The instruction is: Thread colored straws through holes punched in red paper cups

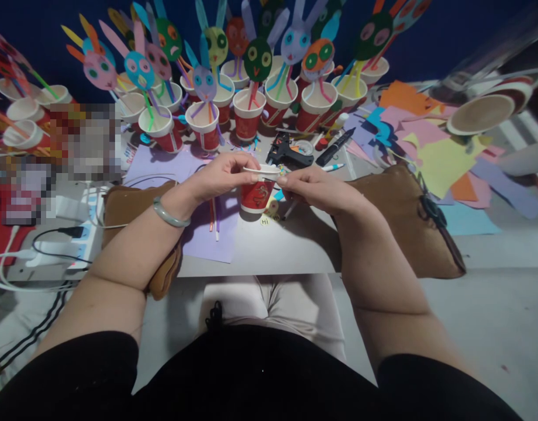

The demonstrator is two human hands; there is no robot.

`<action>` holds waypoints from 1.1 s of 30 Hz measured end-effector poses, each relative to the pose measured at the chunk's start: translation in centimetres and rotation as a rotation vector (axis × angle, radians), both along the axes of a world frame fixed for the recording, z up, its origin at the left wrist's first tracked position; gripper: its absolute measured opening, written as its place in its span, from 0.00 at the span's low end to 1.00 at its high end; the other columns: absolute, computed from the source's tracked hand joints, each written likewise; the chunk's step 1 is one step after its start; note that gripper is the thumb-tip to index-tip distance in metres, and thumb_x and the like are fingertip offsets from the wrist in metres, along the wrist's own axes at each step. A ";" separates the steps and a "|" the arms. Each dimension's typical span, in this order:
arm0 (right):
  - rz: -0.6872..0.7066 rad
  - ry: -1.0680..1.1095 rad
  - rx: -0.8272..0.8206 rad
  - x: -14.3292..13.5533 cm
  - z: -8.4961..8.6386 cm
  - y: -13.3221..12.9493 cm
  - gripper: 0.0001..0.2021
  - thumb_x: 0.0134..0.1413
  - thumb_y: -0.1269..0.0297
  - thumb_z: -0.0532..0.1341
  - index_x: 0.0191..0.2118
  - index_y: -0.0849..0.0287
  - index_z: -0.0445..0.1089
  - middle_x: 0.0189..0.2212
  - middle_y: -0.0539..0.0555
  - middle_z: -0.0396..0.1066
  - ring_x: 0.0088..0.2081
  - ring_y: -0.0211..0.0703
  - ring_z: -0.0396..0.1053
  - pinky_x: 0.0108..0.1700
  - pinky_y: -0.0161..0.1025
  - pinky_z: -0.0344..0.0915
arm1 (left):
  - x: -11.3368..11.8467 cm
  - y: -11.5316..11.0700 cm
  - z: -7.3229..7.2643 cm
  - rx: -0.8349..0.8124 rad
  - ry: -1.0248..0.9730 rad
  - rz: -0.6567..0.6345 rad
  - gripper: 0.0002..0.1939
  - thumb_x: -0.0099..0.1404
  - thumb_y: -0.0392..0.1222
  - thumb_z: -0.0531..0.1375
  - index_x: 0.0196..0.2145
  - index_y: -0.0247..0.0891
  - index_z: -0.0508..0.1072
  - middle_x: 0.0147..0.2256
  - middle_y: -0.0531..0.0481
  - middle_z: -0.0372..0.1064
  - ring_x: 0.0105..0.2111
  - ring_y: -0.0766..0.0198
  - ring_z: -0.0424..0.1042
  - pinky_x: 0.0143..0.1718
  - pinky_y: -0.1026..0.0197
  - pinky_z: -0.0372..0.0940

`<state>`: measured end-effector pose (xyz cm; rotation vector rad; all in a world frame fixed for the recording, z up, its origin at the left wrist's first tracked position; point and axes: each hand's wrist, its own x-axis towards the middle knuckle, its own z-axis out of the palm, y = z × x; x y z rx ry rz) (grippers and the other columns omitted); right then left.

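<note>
Your left hand point(220, 173) pinches a red-and-white paper cup point(254, 197); whether your right hand point(316, 186), at its rim, grips too, I cannot tell. Beyond both lies a black plastic glue gun point(290, 153).

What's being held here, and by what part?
A red paper cup, gripped at its rim by the left hand; the right hand is at the rim's other side, its exact hold unclear.
</note>
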<state>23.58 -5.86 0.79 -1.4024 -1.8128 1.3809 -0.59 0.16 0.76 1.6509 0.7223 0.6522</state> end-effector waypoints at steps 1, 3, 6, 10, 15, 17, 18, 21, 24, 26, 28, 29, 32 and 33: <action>-0.009 -0.007 -0.003 0.0 0.0 0.0 0.33 0.59 0.30 0.60 0.22 0.57 0.65 0.16 0.45 0.55 0.20 0.32 0.49 0.24 0.37 0.44 | 0.0 0.0 0.0 -0.009 -0.002 -0.003 0.18 0.54 0.54 0.75 0.26 0.37 0.78 0.38 0.46 0.76 0.39 0.60 0.73 0.47 0.57 0.67; -0.024 -0.018 -0.013 0.0 -0.1 0.0 0.33 0.59 0.30 0.60 0.22 0.57 0.65 0.15 0.45 0.54 0.20 0.32 0.48 0.24 0.37 0.43 | 0.0 0.0 0.0 -0.020 -0.005 -0.007 0.19 0.54 0.54 0.75 0.26 0.37 0.78 0.38 0.46 0.76 0.40 0.60 0.73 0.48 0.56 0.67; -0.017 -0.009 -0.019 0.0 0.0 0.0 0.33 0.58 0.30 0.61 0.21 0.57 0.65 0.15 0.45 0.53 0.20 0.31 0.47 0.24 0.37 0.42 | 0.0 0.0 0.0 -0.002 0.003 -0.018 0.18 0.55 0.54 0.75 0.26 0.36 0.78 0.38 0.46 0.75 0.40 0.60 0.73 0.48 0.56 0.67; 0.025 0.045 0.003 0.1 0.0 0.1 0.34 0.55 0.28 0.62 0.20 0.57 0.64 0.16 0.44 0.53 0.20 0.31 0.47 0.24 0.37 0.41 | -0.1 0.1 -0.3 0.038 0.011 -0.046 0.18 0.58 0.54 0.73 0.27 0.36 0.77 0.38 0.46 0.75 0.39 0.62 0.72 0.46 0.58 0.66; 0.041 0.078 -0.010 0.2 -0.1 0.2 0.33 0.56 0.30 0.63 0.22 0.58 0.65 0.16 0.44 0.52 0.20 0.31 0.46 0.23 0.38 0.39 | -0.1 0.4 -0.8 0.079 -0.005 -0.079 0.19 0.59 0.55 0.72 0.28 0.35 0.77 0.37 0.47 0.74 0.39 0.64 0.72 0.44 0.60 0.66; 0.036 0.069 -0.011 0.2 0.0 0.2 0.33 0.56 0.30 0.63 0.22 0.57 0.64 0.16 0.44 0.51 0.20 0.31 0.47 0.23 0.38 0.40 | -0.1 0.5 -0.8 0.081 -0.014 -0.082 0.19 0.60 0.55 0.72 0.28 0.35 0.77 0.37 0.47 0.74 0.39 0.64 0.72 0.44 0.60 0.66; 0.033 0.062 -0.007 0.2 0.0 0.2 0.33 0.56 0.30 0.62 0.21 0.57 0.63 0.16 0.44 0.51 0.20 0.31 0.47 0.23 0.38 0.40 | -0.1 0.5 -0.8 0.078 -0.020 -0.080 0.19 0.60 0.55 0.72 0.29 0.35 0.77 0.37 0.47 0.75 0.39 0.64 0.72 0.44 0.59 0.66; 0.026 0.040 0.026 0.0 0.1 0.2 0.34 0.56 0.28 0.60 0.21 0.57 0.62 0.16 0.44 0.51 0.20 0.31 0.47 0.23 0.38 0.40 | -0.1 0.4 -0.9 0.064 -0.031 -0.065 0.20 0.60 0.56 0.72 0.29 0.35 0.78 0.36 0.47 0.75 0.38 0.64 0.73 0.43 0.59 0.67; 0.025 0.019 0.063 0.0 0.3 0.1 0.35 0.55 0.25 0.59 0.21 0.56 0.62 0.15 0.43 0.51 0.19 0.32 0.47 0.23 0.38 0.40 | -0.1 0.4 -1.0 0.047 -0.038 -0.054 0.21 0.59 0.58 0.72 0.31 0.35 0.79 0.36 0.47 0.75 0.37 0.64 0.73 0.42 0.59 0.67; 0.031 0.000 0.095 -0.1 0.4 0.1 0.35 0.55 0.24 0.58 0.22 0.56 0.63 0.15 0.43 0.51 0.20 0.32 0.47 0.23 0.38 0.41 | -0.1 0.4 -1.0 0.029 -0.046 -0.044 0.21 0.59 0.58 0.72 0.31 0.35 0.79 0.37 0.47 0.76 0.38 0.64 0.73 0.42 0.60 0.67; 0.033 -0.029 0.148 -0.2 0.5 0.0 0.36 0.55 0.24 0.56 0.22 0.57 0.63 0.16 0.44 0.52 0.21 0.32 0.48 0.24 0.38 0.43 | 0.0 0.3 -1.1 0.006 -0.059 -0.024 0.21 0.59 0.58 0.72 0.33 0.34 0.80 0.38 0.46 0.76 0.38 0.63 0.74 0.43 0.60 0.67; 0.026 -0.048 0.182 -0.3 0.5 0.0 0.36 0.56 0.24 0.55 0.22 0.57 0.64 0.17 0.44 0.53 0.21 0.32 0.49 0.25 0.38 0.44 | 0.1 0.2 -1.2 -0.010 -0.066 -0.012 0.21 0.59 0.58 0.72 0.33 0.34 0.80 0.38 0.46 0.76 0.38 0.63 0.74 0.43 0.60 0.67; -0.027 -0.111 0.290 -0.7 0.5 -0.2 0.36 0.59 0.26 0.54 0.22 0.58 0.63 0.18 0.45 0.53 0.23 0.33 0.50 0.26 0.38 0.46 | 0.3 0.0 -1.4 -0.075 -0.078 0.047 0.21 0.59 0.56 0.73 0.35 0.33 0.79 0.37 0.46 0.76 0.38 0.63 0.74 0.43 0.60 0.67; -0.045 -0.131 0.319 -0.8 0.4 -0.3 0.35 0.60 0.28 0.55 0.22 0.58 0.63 0.19 0.45 0.53 0.23 0.33 0.50 0.27 0.38 0.46 | 0.4 -0.1 -1.5 -0.102 -0.081 0.068 0.21 0.59 0.55 0.73 0.35 0.32 0.79 0.37 0.47 0.76 0.37 0.64 0.73 0.42 0.60 0.67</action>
